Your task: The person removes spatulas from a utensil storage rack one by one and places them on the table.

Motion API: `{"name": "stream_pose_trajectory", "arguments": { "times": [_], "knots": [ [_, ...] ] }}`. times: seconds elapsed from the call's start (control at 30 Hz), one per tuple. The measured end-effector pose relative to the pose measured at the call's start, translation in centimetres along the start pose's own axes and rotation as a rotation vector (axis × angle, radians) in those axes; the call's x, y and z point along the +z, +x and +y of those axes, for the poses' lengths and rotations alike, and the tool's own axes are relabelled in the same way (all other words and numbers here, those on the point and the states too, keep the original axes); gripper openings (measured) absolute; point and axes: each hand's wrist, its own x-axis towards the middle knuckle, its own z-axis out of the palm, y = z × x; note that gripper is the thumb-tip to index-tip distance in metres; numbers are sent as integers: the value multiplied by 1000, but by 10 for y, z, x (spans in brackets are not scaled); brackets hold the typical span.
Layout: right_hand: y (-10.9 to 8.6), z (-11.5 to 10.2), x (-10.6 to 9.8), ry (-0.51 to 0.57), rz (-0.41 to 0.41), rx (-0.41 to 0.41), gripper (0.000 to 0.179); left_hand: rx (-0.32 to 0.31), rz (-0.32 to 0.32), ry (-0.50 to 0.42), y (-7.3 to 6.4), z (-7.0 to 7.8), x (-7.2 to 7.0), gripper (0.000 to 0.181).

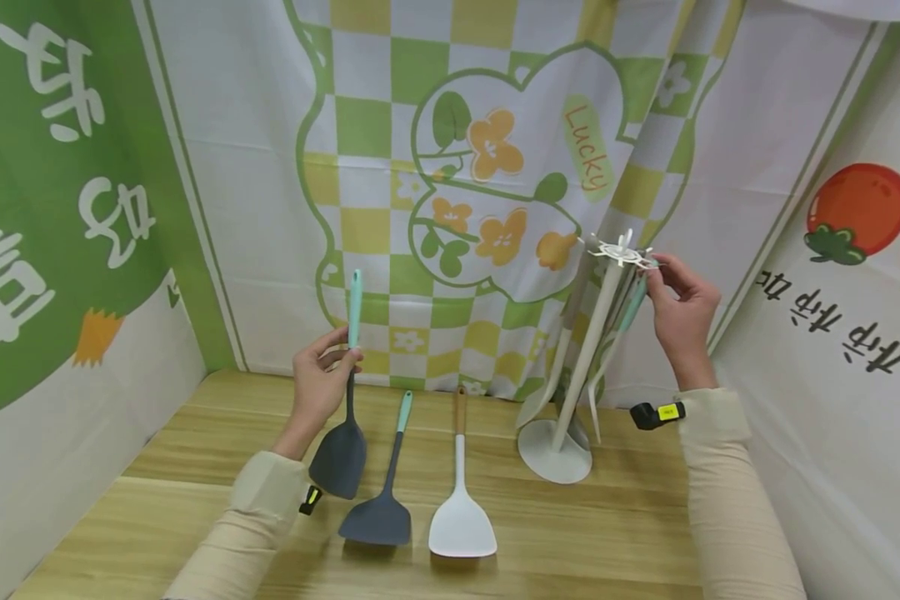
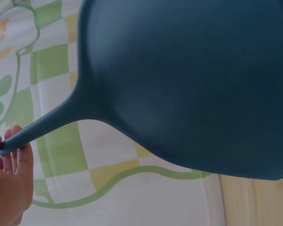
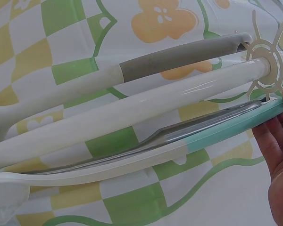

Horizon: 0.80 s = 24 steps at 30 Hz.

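My left hand [image 1: 319,382] pinches a dark grey spatula [image 1: 340,460] with a mint handle, where handle and neck meet; its blade hangs downward. In the left wrist view that spatula [image 2: 188,89] fills most of the picture, with fingers around its neck at lower left. My right hand [image 1: 686,310] grips the top of the mint handle of a white utensil [image 3: 132,165] at the hooked ring [image 3: 265,66] of a white utensil stand [image 1: 587,358]. A white utensil with a grey handle [image 3: 179,55] and one with a shiny dark handle [image 3: 198,128] hang there too.
On the wooden table [image 1: 600,533] lie a second dark grey spatula [image 1: 378,518] with a mint handle and a white spatula [image 1: 462,523] with a wooden-coloured handle. The stand's round base is to their right. A checked cloth [image 1: 363,125] hangs behind, and printed walls rise on both sides.
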Motion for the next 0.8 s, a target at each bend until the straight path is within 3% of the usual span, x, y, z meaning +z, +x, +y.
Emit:
{"name": "stream_pose_trajectory", "arguments": {
  "times": [0.3, 0.57, 0.8],
  "knots": [
    [1, 2, -1, 18, -4, -5, 20, -15, 1, 21, -2, -4, -9, 40],
    [6, 31, -10, 21, 7, 13, 19, -68, 1, 55, -4, -12, -14, 40],
    [7, 32, -8, 70, -4, 24, 22, -105, -2, 86, -5, -16, -24, 41]
  ]
}}
